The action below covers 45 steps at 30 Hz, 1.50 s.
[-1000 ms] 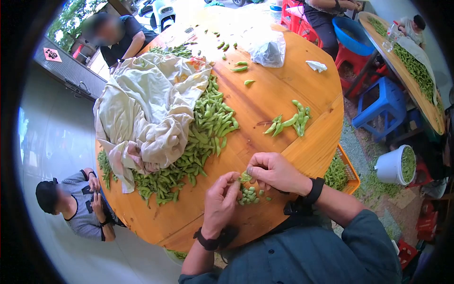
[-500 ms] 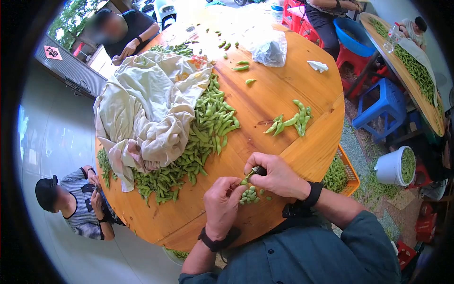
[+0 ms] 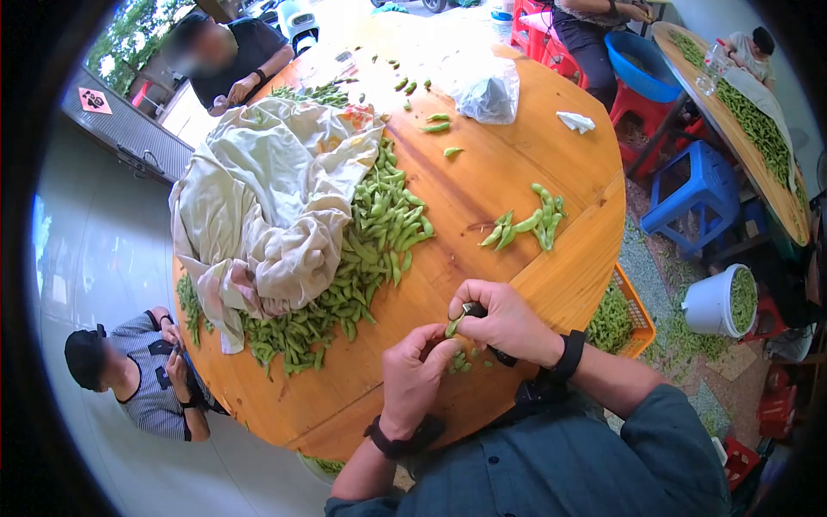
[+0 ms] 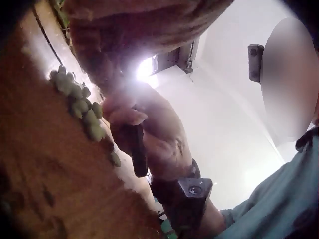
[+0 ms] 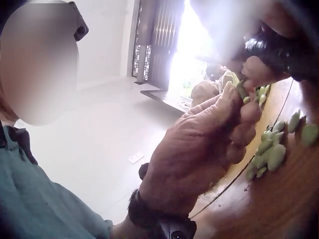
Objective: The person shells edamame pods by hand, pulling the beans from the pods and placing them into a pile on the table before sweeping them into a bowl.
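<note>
Near the table's front edge, my left hand (image 3: pixel 412 379) pinches one end of a green pod (image 3: pixel 454 325) between thumb and fingers. The right hand (image 3: pixel 502 320) grips the pod's other side and has a black object (image 3: pixel 473 309) in its fingers. Both hands are close together, above a small pile of shelled beans (image 3: pixel 461 360). Those beans (image 4: pixel 82 107) lie on the wood in the left wrist view. From the right wrist, the left hand (image 5: pixel 199 144) shows curled fingers and the beans (image 5: pixel 269 152) beside it.
Unshelled pods (image 3: pixel 379 233) spread around a crumpled cloth (image 3: pixel 267 189) on the round table (image 3: pixel 482 198). Several pods (image 3: pixel 544 220) lie beyond my hands, and a plastic bag (image 3: pixel 489 90) stands at the back. Two people sit at the left. An orange basket (image 3: pixel 638 312) stands right of the table.
The black object came into view in the right hand after the first frame. Since the middle frame, the left hand has shifted slightly right, covering part of the bean pile.
</note>
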Each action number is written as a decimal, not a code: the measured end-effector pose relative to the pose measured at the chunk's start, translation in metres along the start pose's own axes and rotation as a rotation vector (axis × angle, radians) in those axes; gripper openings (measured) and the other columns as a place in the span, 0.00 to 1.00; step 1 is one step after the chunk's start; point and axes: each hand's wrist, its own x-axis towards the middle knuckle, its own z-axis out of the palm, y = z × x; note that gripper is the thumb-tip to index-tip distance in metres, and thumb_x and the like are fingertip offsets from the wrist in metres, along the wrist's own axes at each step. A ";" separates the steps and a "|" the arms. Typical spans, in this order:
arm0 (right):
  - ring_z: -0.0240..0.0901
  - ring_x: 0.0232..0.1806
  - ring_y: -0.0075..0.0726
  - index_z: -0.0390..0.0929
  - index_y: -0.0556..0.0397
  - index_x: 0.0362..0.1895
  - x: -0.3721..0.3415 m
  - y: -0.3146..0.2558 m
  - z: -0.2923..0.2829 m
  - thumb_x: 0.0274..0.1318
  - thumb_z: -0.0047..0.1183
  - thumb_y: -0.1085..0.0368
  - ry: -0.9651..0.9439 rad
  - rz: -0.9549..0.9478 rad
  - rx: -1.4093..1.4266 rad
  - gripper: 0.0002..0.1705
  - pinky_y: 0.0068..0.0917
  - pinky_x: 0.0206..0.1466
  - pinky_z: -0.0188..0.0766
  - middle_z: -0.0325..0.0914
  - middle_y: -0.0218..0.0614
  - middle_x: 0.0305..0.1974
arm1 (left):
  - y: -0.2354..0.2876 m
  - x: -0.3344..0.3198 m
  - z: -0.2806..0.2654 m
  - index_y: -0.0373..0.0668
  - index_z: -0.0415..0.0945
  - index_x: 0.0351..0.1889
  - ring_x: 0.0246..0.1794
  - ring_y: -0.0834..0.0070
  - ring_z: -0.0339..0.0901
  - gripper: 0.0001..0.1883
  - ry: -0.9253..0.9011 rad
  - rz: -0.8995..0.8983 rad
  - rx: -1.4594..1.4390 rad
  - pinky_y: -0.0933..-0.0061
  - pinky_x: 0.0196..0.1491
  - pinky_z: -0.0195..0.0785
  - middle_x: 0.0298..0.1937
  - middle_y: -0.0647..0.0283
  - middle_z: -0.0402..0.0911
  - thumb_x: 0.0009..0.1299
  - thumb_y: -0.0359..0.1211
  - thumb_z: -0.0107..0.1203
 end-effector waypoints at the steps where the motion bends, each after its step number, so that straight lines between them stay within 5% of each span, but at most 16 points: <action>1: 0.67 0.25 0.14 0.77 0.56 0.34 0.000 0.002 0.001 0.51 0.54 0.73 -0.010 -0.034 -0.028 0.04 0.19 0.25 0.65 0.72 0.23 0.24 | -0.002 0.001 0.000 0.33 0.82 0.43 0.28 0.87 0.75 0.08 0.005 0.049 0.073 0.84 0.31 0.68 0.29 0.70 0.82 0.73 0.30 0.58; 4: 0.69 0.30 0.16 0.77 0.56 0.35 0.001 0.007 -0.001 0.52 0.55 0.71 -0.029 -0.082 -0.036 0.05 0.19 0.31 0.69 0.74 0.25 0.27 | 0.005 0.003 -0.002 0.33 0.81 0.42 0.28 0.88 0.74 0.09 0.003 0.037 0.178 0.84 0.30 0.67 0.29 0.70 0.81 0.72 0.31 0.60; 14: 0.71 0.27 0.16 0.76 0.55 0.41 0.004 0.012 -0.004 0.57 0.54 0.69 -0.119 -0.029 0.037 0.08 0.18 0.29 0.70 0.76 0.26 0.30 | -0.001 0.012 -0.013 0.35 0.79 0.40 0.23 0.82 0.76 0.06 -0.126 -0.287 -0.438 0.82 0.29 0.69 0.29 0.64 0.83 0.75 0.29 0.56; 17: 0.73 0.26 0.20 0.76 0.57 0.40 0.010 0.021 -0.001 0.56 0.55 0.68 -0.043 -0.349 -0.309 0.09 0.23 0.29 0.70 0.77 0.31 0.29 | -0.003 0.010 -0.014 0.33 0.80 0.39 0.26 0.79 0.79 0.07 -0.094 -0.228 -0.399 0.79 0.30 0.72 0.30 0.62 0.83 0.72 0.29 0.58; 19: 0.74 0.26 0.23 0.76 0.57 0.40 0.000 0.001 0.001 0.56 0.55 0.68 -0.074 -0.335 -0.378 0.09 0.25 0.29 0.71 0.77 0.34 0.29 | -0.003 0.009 -0.016 0.35 0.80 0.48 0.36 0.83 0.76 0.09 -0.156 -0.043 -0.243 0.81 0.40 0.69 0.38 0.69 0.82 0.74 0.25 0.51; 22: 0.78 0.28 0.35 0.76 0.56 0.40 -0.003 -0.013 0.002 0.56 0.54 0.69 -0.124 -0.263 -0.471 0.07 0.32 0.31 0.72 0.79 0.40 0.29 | -0.009 0.010 -0.014 0.34 0.81 0.45 0.33 0.84 0.73 0.11 -0.073 0.045 -0.099 0.81 0.36 0.68 0.34 0.71 0.80 0.72 0.22 0.47; 23: 0.79 0.30 0.40 0.76 0.56 0.39 0.004 -0.005 -0.003 0.55 0.54 0.69 -0.053 -0.393 -0.513 0.07 0.34 0.32 0.73 0.79 0.42 0.29 | -0.011 0.011 -0.012 0.34 0.81 0.45 0.33 0.84 0.73 0.11 -0.070 0.043 -0.098 0.81 0.36 0.68 0.34 0.71 0.80 0.72 0.22 0.47; 25: 0.79 0.32 0.49 0.75 0.56 0.38 0.016 0.006 -0.014 0.53 0.54 0.69 0.104 -0.567 -0.667 0.08 0.38 0.35 0.74 0.78 0.46 0.30 | -0.016 0.012 -0.012 0.36 0.80 0.42 0.28 0.69 0.80 0.06 0.053 0.362 0.408 0.70 0.34 0.74 0.32 0.56 0.83 0.69 0.25 0.57; 28: 0.77 0.35 0.56 0.75 0.57 0.37 0.022 0.000 -0.047 0.50 0.55 0.68 0.250 -0.549 -0.910 0.09 0.43 0.39 0.73 0.76 0.50 0.30 | -0.004 0.001 -0.010 0.38 0.81 0.42 0.36 0.59 0.82 0.08 0.039 0.502 0.577 0.62 0.40 0.75 0.36 0.53 0.83 0.65 0.23 0.57; 29: 0.76 0.37 0.55 0.75 0.56 0.37 0.022 -0.004 -0.057 0.50 0.55 0.68 0.302 -0.585 -0.988 0.09 0.45 0.41 0.73 0.76 0.48 0.33 | 0.001 -0.001 -0.010 0.38 0.81 0.42 0.36 0.59 0.82 0.08 0.078 0.464 0.604 0.62 0.40 0.75 0.36 0.53 0.83 0.65 0.23 0.57; 31: 0.76 0.39 0.53 0.76 0.54 0.39 0.015 -0.014 -0.073 0.52 0.55 0.67 0.419 -0.500 -1.200 0.09 0.45 0.42 0.74 0.76 0.45 0.36 | 0.010 -0.003 -0.012 0.37 0.82 0.39 0.38 0.58 0.83 0.06 -0.056 0.661 0.604 0.67 0.43 0.76 0.38 0.53 0.85 0.65 0.23 0.59; 36: 0.76 0.39 0.52 0.74 0.51 0.43 0.007 -0.035 -0.062 0.57 0.53 0.66 0.505 -0.523 -1.278 0.10 0.47 0.38 0.76 0.73 0.44 0.38 | 0.019 0.009 -0.022 0.37 0.82 0.39 0.41 0.56 0.83 0.05 -0.078 0.493 0.597 0.64 0.45 0.76 0.37 0.52 0.85 0.66 0.25 0.60; 38: 0.77 0.40 0.53 0.74 0.52 0.45 0.008 -0.034 -0.049 0.57 0.54 0.65 0.414 -0.524 -1.298 0.12 0.46 0.38 0.76 0.74 0.46 0.38 | 0.020 0.034 -0.027 0.38 0.79 0.41 0.38 0.51 0.81 0.06 0.056 0.533 0.628 0.57 0.41 0.74 0.36 0.50 0.82 0.66 0.27 0.59; 40: 0.78 0.40 0.53 0.74 0.52 0.53 0.011 -0.029 -0.039 0.55 0.56 0.65 0.181 -0.393 -1.334 0.20 0.45 0.41 0.76 0.74 0.46 0.40 | 0.029 0.062 -0.030 0.38 0.79 0.41 0.38 0.52 0.81 0.08 0.102 0.481 0.739 0.58 0.40 0.74 0.36 0.51 0.83 0.66 0.29 0.61; 42: 0.78 0.41 0.54 0.73 0.54 0.54 0.014 -0.024 -0.039 0.55 0.56 0.65 0.164 -0.326 -1.341 0.21 0.44 0.44 0.77 0.75 0.49 0.40 | 0.023 0.078 -0.034 0.37 0.79 0.42 0.38 0.53 0.81 0.09 0.148 0.433 0.847 0.59 0.40 0.74 0.37 0.52 0.83 0.66 0.31 0.62; 45: 0.77 0.41 0.54 0.73 0.55 0.53 0.018 -0.012 -0.046 0.55 0.54 0.69 0.307 -0.562 -1.125 0.19 0.42 0.46 0.76 0.76 0.50 0.39 | 0.012 0.092 -0.035 0.38 0.78 0.40 0.38 0.52 0.80 0.10 0.146 0.412 1.056 0.56 0.38 0.73 0.38 0.53 0.82 0.66 0.34 0.62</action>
